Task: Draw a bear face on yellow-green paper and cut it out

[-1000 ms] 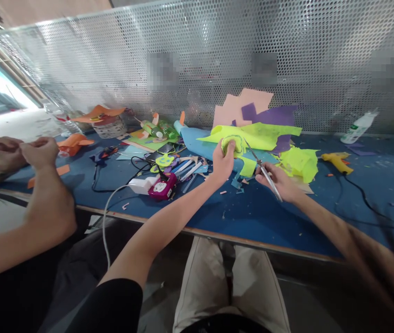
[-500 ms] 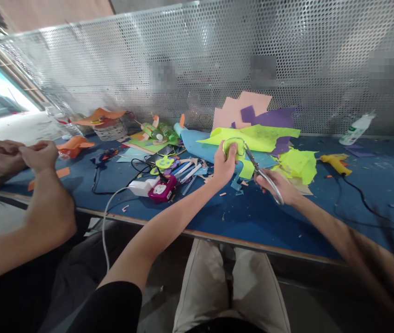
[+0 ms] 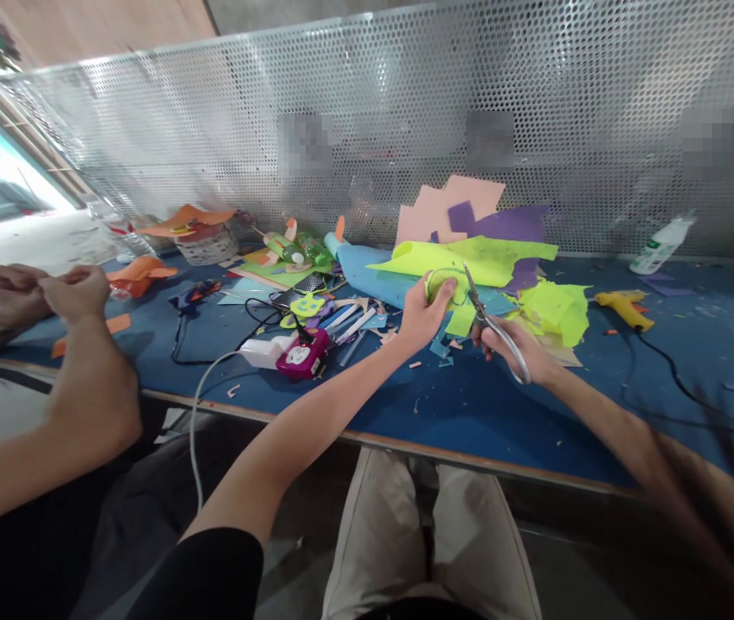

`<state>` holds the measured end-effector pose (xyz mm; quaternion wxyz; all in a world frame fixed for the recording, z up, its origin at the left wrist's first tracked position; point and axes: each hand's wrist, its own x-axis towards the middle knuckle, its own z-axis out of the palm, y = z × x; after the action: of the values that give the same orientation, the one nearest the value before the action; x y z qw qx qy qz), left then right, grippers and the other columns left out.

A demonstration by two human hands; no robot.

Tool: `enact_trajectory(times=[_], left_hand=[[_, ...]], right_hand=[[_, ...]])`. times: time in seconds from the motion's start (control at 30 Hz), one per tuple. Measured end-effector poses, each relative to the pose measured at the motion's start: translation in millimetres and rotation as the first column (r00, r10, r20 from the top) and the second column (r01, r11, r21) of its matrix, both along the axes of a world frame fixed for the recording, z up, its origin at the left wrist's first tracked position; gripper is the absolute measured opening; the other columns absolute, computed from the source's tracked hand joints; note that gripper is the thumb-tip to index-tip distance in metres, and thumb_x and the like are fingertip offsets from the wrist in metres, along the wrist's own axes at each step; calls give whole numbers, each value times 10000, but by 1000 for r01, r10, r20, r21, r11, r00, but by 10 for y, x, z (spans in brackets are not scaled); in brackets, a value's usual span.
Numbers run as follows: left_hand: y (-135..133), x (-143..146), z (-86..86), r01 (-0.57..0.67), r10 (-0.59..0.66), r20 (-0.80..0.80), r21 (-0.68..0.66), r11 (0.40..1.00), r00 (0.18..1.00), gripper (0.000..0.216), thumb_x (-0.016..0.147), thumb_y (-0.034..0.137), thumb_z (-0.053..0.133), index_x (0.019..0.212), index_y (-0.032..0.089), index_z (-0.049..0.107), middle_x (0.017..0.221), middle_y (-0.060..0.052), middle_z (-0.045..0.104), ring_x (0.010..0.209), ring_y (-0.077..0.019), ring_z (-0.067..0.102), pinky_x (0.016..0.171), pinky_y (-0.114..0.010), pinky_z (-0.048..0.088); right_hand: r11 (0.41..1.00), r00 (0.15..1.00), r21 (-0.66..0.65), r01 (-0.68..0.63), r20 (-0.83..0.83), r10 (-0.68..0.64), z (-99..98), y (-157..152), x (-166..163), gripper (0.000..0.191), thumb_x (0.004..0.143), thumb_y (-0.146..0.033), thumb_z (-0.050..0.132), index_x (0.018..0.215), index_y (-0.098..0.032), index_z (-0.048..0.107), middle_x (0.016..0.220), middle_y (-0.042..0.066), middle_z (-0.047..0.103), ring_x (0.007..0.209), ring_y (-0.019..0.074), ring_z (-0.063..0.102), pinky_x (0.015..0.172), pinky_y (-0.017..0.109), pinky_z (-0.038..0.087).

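My left hand (image 3: 427, 310) pinches a yellow-green felt piece (image 3: 459, 320) that has a dark outline drawn on it. A strip of the felt hangs down below the thumb. My right hand (image 3: 522, 347) is closed around the handles of silver scissors (image 3: 507, 341). The blades point up and left, right beside the felt's edge; whether they touch it I cannot tell. Behind my hands lie a rolled yellow-green felt sheet (image 3: 450, 258) and a blue sheet (image 3: 363, 271). Crumpled yellow-green felt (image 3: 557, 308) sits just beyond my right hand.
A co-worker's hands (image 3: 76, 293) are at the left. Around the blue table (image 3: 457, 413) are a magenta power adapter (image 3: 303, 355) with cables, a yellow glue gun (image 3: 625, 308), a white glue bottle (image 3: 662, 244), a basket (image 3: 208, 247) and felt scraps. A perforated metal panel (image 3: 393, 112) stands behind.
My left hand has shifted slightly right and down with the felt piece, and the felt has turned a little. The scissors have stayed in nearly the same place.
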<state>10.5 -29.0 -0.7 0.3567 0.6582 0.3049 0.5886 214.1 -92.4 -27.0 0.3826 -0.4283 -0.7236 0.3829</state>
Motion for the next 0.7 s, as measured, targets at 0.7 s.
enact_trajectory(times=[0.7], left_hand=[[30,2,0,82,-64,109,-168,982,992,539,830,653,733,681,183,517,614,36,431,542,-81,405,485,-233,368]], right_hand=[[992,990,-18,128,-57,-129,-42,29,11,552,914,-754,569,878,-203,578,791,21,579,628,150,560,564,292,501]])
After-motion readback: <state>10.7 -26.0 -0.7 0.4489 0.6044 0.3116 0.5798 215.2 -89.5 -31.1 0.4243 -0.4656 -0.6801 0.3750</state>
